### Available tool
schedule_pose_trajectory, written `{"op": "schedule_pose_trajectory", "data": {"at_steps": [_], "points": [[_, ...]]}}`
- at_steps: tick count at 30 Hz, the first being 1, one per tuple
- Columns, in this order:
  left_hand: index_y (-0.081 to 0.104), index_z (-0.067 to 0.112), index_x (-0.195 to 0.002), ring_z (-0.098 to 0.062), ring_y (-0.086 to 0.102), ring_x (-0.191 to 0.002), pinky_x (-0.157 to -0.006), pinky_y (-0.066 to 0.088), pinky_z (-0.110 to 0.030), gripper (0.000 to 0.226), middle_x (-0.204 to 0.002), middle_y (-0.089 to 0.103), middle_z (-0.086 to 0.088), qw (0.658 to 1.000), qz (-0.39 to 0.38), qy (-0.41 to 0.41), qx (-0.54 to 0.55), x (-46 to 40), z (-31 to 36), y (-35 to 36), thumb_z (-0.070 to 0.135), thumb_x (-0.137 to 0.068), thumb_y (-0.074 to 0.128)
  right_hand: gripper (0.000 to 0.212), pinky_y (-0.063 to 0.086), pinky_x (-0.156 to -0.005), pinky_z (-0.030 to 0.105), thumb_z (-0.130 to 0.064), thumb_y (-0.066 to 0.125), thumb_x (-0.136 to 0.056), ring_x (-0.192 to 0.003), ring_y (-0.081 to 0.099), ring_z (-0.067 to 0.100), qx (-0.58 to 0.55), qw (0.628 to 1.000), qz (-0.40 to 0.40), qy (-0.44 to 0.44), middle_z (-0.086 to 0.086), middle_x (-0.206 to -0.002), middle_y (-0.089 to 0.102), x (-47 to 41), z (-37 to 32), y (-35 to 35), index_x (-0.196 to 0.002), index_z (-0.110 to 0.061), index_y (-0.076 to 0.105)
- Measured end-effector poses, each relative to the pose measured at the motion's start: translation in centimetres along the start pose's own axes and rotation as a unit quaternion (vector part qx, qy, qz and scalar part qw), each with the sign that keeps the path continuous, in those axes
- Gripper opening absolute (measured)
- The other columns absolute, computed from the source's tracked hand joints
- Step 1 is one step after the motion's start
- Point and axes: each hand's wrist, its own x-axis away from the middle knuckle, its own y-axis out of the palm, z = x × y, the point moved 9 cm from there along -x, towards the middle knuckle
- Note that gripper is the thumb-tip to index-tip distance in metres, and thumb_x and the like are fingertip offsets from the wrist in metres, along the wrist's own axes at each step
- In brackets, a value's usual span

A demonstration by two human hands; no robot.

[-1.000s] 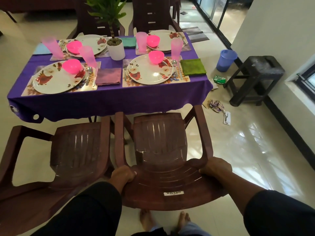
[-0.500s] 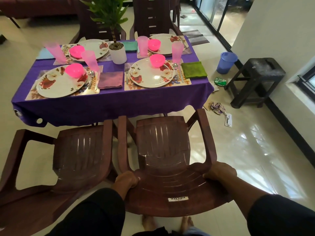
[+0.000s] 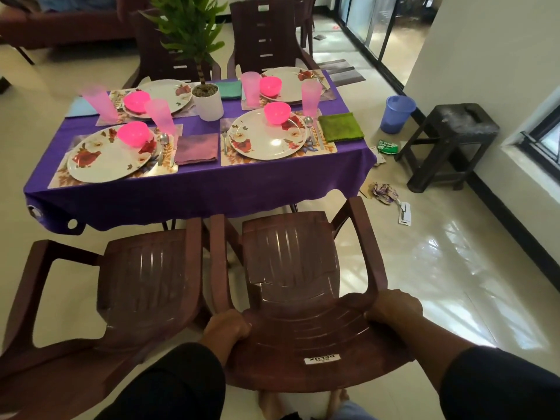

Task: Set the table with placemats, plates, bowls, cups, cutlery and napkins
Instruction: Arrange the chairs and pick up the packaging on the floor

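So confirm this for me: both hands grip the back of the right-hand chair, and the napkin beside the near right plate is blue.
Not quite. In the head view the left hand and right hand do grip the back of the right-hand chair, but the napkin beside the near right plate is green, not blue.

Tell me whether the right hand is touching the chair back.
Touching. The head view shows the right hand gripping the chair back's right edge, fingers curled over it.

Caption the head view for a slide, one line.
Both hands, left and right, grip a brown chair facing the purple table set for four.
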Motion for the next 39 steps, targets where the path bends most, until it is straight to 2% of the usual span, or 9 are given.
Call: {"op": "schedule_pose_trajectory", "data": {"at_steps": [3,6,9,14,19,26,29,36,39], "points": [[0.063,0.017,-0.13,-0.024,0.062,-0.12,-0.097,0.049,-0.036,0.039,-0.134,0.063,-0.007,0.999,0.027,0.009,-0.031,0.8,0.8,-1.0,0.041,-0.101,0.054,0.056,0.06,-0.076,0.037,-0.07,0.058,-0.08,-0.076,0.068,0.023,0.027,0.999,0.019,-0.023,-0.004,-0.088,0.067,-1.0,-1.1,0.6,-0.111,-0.026,0.07],[0.061,0.021,-0.13,-0.023,0.061,-0.119,-0.098,0.05,-0.038,0.04,-0.131,0.061,-0.004,0.996,0.042,0.039,-0.068,1.7,3.2,-2.1,0.043,-0.098,0.057,0.044,0.06,-0.079,0.039,-0.065,0.063,-0.083,-0.087,0.071,0.023,0.081,0.988,0.067,-0.109,-0.004,-0.098,0.069,-0.4,-2.5,-1.6,-0.104,-0.026,0.067],[0.061,0.026,-0.138,-0.024,0.058,-0.126,-0.107,0.048,-0.041,0.048,-0.137,0.061,-0.003,0.994,0.038,0.095,-0.043,2.6,7.3,-3.2,0.049,-0.096,0.057,0.037,0.055,-0.09,0.04,-0.05,0.061,-0.093,-0.109,0.067,0.025,0.087,0.98,0.029,-0.178,0.0,-0.12,0.067,0.0,-3.3,-3.2,-0.12,-0.024,0.061],[0.068,0.013,-0.129,-0.026,0.062,-0.123,-0.101,0.048,-0.035,0.042,-0.136,0.065,-0.01,0.978,-0.001,0.207,-0.029,5.4,16.6,-4.0,0.043,-0.101,0.06,0.042,0.056,-0.091,0.04,-0.053,0.063,-0.09,-0.109,0.066,0.026,0.042,0.97,-0.011,-0.239,0.002,-0.121,0.067,-1.8,-1.0,-5.1,-0.118,-0.023,0.064],[0.075,0.014,-0.122,-0.024,0.065,-0.118,-0.1,0.052,-0.036,0.036,-0.127,0.07,-0.007,0.967,-0.031,0.253,-0.029,8.0,25.6,-4.2,0.04,-0.099,0.065,0.048,0.054,-0.094,0.04,-0.056,0.063,-0.088,-0.116,0.063,0.028,0.023,0.968,0.001,-0.25,0.002,-0.128,0.065,-5.6,5.6,-8.7,-0.124,-0.024,0.062],[0.07,0.021,-0.119,-0.026,0.064,-0.119,-0.105,0.049,-0.038,0.028,-0.128,0.069,-0.004,0.959,0.094,0.266,0.009,11.0,38.3,-6.4,0.037,-0.1,0.056,0.04,0.048,-0.091,0.038,-0.058,0.058,-0.094,-0.122,0.057,0.026,-0.055,0.959,0.037,-0.274,0.0,-0.133,0.061,-12.8,15.8,-13.8,-0.121,-0.029,0.062],[0.073,0.027,-0.112,-0.017,0.068,-0.11,-0.093,0.051,-0.028,0.022,-0.115,0.074,0.005,0.943,0.126,0.303,0.06,13.1,43.5,-6.8,0.032,-0.095,0.06,0.032,0.049,-0.087,0.035,-0.057,0.059,-0.093,-0.114,0.06,0.021,-0.099,0.955,0.064,-0.274,-0.005,-0.126,0.064,-14.4,18.7,-15.9,-0.115,-0.034,0.063],[0.07,0.033,-0.094,-0.01,0.071,-0.083,-0.07,0.052,-0.02,0.015,-0.092,0.077,0.005,0.93,0.088,0.339,0.109,12.8,52.2,-6.8,0.023,-0.09,0.059,0.028,0.045,-0.079,0.032,-0.055,0.06,-0.092,-0.11,0.062,0.02,-0.11,0.951,0.072,-0.28,-0.005,-0.123,0.065,-19.3,21.1,-18.9,-0.113,-0.037,0.062],[0.067,0.034,-0.087,-0.014,0.068,-0.08,-0.074,0.054,-0.026,0.014,-0.091,0.074,0.004,0.932,0.072,0.33,0.133,10.0,54.1,-7.7,0.023,-0.091,0.06,0.031,0.049,-0.084,0.033,-0.055,0.06,-0.092,-0.11,0.062,0.02,-0.098,0.954,0.06,-0.277,-0.004,-0.124,0.064,-22.1,20.9,-20.0,-0.117,-0.036,0.062]]}}
